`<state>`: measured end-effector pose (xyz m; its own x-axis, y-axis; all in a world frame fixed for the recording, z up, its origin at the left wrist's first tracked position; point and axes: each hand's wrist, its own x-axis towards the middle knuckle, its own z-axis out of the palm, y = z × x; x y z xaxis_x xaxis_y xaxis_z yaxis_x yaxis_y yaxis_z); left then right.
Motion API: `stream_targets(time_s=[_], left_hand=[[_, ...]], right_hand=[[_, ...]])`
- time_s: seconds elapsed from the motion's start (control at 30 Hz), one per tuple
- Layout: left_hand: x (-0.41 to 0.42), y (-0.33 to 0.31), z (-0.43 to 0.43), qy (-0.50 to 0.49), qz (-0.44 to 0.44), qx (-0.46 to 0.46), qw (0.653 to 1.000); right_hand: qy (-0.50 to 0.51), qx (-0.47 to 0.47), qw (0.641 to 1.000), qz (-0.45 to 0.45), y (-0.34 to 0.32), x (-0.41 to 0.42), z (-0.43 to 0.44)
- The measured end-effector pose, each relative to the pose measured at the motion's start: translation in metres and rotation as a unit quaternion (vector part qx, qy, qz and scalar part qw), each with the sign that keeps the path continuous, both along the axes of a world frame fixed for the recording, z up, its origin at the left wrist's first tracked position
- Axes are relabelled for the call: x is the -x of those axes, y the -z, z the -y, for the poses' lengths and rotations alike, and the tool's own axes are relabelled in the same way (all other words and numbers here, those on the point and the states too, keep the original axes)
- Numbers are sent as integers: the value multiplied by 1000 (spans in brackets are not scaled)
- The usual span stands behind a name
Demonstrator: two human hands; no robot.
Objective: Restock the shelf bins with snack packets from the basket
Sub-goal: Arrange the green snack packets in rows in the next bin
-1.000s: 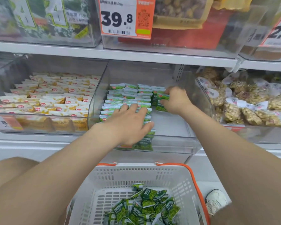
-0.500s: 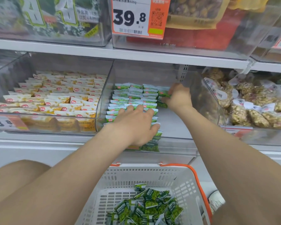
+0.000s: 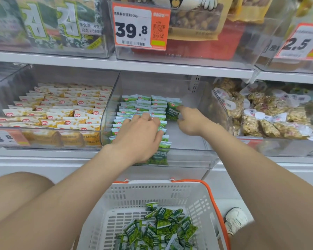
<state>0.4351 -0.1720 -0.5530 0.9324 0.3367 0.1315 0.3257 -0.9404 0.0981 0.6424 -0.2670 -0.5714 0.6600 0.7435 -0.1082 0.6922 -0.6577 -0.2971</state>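
Green foil packets [image 3: 143, 105] stand in shingled rows along the left part of the clear middle bin [image 3: 181, 139]. Left hand [image 3: 139, 134] lies flat on the near rows, fingers straight and together, pressing them down. Right hand [image 3: 190, 121] is nearer the working point. Its index finger and thumb pinch the right edge of the end packet [image 3: 172, 110], the other fingers curled under. That packet begins a further row at the back, long axis running front to back (face tilted toward the camera), and lies ahead and left of the hand. Open room: bare bin floor in front of the packet and to its right, up to the bin's right wall. Basket [image 3: 152, 195] below holds loose packets [image 3: 159, 230]. Restocking is judged partly done.
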Motion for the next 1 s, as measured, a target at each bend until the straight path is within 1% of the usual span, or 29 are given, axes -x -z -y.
stream_targets(time_s=[0.07,0.1,0.13,0.17,0.2,0.23,0.3,0.4,0.5,0.6,0.67,0.73,0.87,1.0], left_hand=[[6,-7,6,26,102,13,994],[11,-11,11,30,143,26,989],[16,-14,15,29,165,40,985],[22,-15,20,26,164,55,985],[29,-13,24,30,139,70,987],[35,-9,28,39,94,76,992],[43,6,35,65,-24,55,996],[45,40,48,111,-159,23,981],[42,86,58,127,-253,36,958],[41,140,60,113,-313,42,942],[41,174,59,87,-338,71,934],[42,207,60,48,-344,103,932],[43,273,67,-39,-280,154,947],[42,324,75,-78,-227,188,952]], right_hand=[[-1,-65,994,86,-13,16,8],[-6,-113,987,118,-21,27,14],[-13,-164,977,137,-30,41,22],[-26,-211,966,144,-37,57,31],[-45,-244,958,142,-43,75,43],[-66,-254,956,134,-47,92,55],[-100,-211,966,110,-48,119,77],[-139,-70,983,95,-29,140,99],[-192,74,974,96,2,154,115],[-232,167,956,72,30,161,128],[-252,215,942,49,44,161,132],[-263,247,932,24,56,160,133],[-272,267,924,0,70,153,130],[-279,274,921,2,84,146,127]])
